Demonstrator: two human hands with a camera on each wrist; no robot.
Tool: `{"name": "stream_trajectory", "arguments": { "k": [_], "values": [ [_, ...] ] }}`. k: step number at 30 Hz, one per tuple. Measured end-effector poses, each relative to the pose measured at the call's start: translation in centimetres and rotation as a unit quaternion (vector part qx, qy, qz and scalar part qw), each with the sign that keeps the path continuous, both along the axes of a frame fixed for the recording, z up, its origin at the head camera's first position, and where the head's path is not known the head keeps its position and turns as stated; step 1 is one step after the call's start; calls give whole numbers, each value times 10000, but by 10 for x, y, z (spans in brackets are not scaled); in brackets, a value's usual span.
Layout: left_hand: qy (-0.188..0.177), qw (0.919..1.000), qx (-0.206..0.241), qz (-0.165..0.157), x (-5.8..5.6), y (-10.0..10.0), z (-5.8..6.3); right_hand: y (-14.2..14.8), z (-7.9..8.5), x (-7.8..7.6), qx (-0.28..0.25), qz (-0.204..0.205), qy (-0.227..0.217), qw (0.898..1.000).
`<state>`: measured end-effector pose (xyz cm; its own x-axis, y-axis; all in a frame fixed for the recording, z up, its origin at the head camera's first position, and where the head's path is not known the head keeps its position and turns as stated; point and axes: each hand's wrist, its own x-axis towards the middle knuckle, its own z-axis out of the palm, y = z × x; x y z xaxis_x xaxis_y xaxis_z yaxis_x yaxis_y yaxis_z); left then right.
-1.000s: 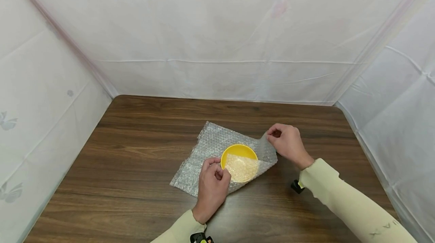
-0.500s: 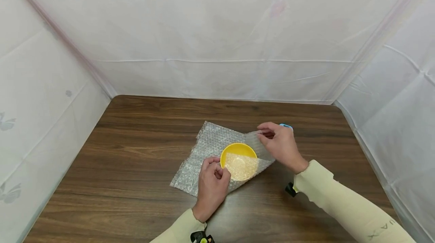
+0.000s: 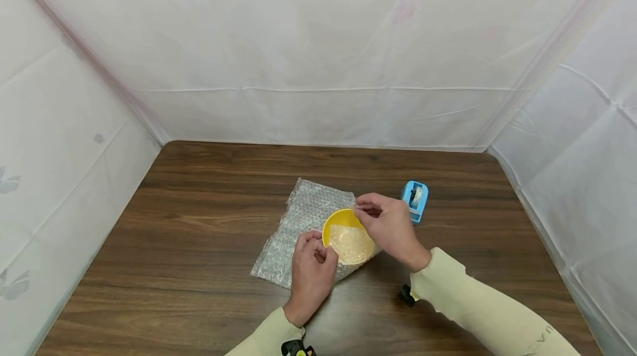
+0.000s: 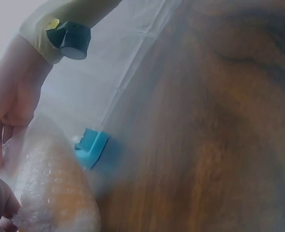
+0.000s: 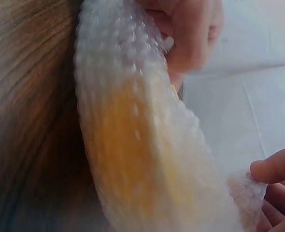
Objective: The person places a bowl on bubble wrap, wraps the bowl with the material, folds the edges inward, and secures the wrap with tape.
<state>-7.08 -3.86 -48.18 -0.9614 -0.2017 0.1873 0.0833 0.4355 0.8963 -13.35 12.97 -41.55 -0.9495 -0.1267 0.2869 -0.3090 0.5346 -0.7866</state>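
Note:
A yellow bowl sits on a sheet of bubble wrap, one flap of which is folded over the bowl's near part. My left hand pinches the tip of that flap at the bowl's left rim. With thumb and fingers my right hand pinches another corner of the wrap above the bowl's right rim. In the right wrist view the bubble wrap curves up round the bowl's outer side, and my right hand's fingers grip its edge.
A blue tape dispenser with a roll of tape stands just beyond my right hand on the wooden table. White sheeting hangs behind the table and along both sides.
My right hand has moved left, bringing the right corner of the bubble wrap over toward the bowl. The tape dispenser has come into sight behind it. My left hand keeps its place.

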Motion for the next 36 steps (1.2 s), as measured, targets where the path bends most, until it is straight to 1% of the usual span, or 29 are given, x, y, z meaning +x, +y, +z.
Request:
{"name": "stream_trajectory", "arguments": {
  "k": [2,6,12,15,18,22,25,27,33,36],
  "values": [
    [-15,10000,-31,33,0,1,-2,-4,-3,1,31,86,103,9999],
    [3,10000,-61,50,0,2,-3,-11,-9,5,297,236,277,9989],
    [38,10000,8,52,0,2,-4,-18,-19,10,863,238,652,9938],
    [46,9999,88,41,0,2,-4,-21,-24,12,1281,254,933,9870],
    [58,9999,138,25,0,2,-5,-23,-29,14,1643,289,1270,9778],
    [34,9998,206,-17,0,2,-5,-23,-37,16,1938,427,1705,9652],
    [0,9996,288,-61,0,3,-6,-23,-42,16,2069,533,1933,9576],
    [-7,9994,347,-91,0,3,-6,-23,-44,17,2118,574,2021,9545],
    [12,9988,467,-155,0,2,-6,-22,-47,16,2173,664,2058,9518],
    [-37,9978,571,-332,-1,0,-5,-22,-47,16,2159,739,2058,9516]
  ]
}}
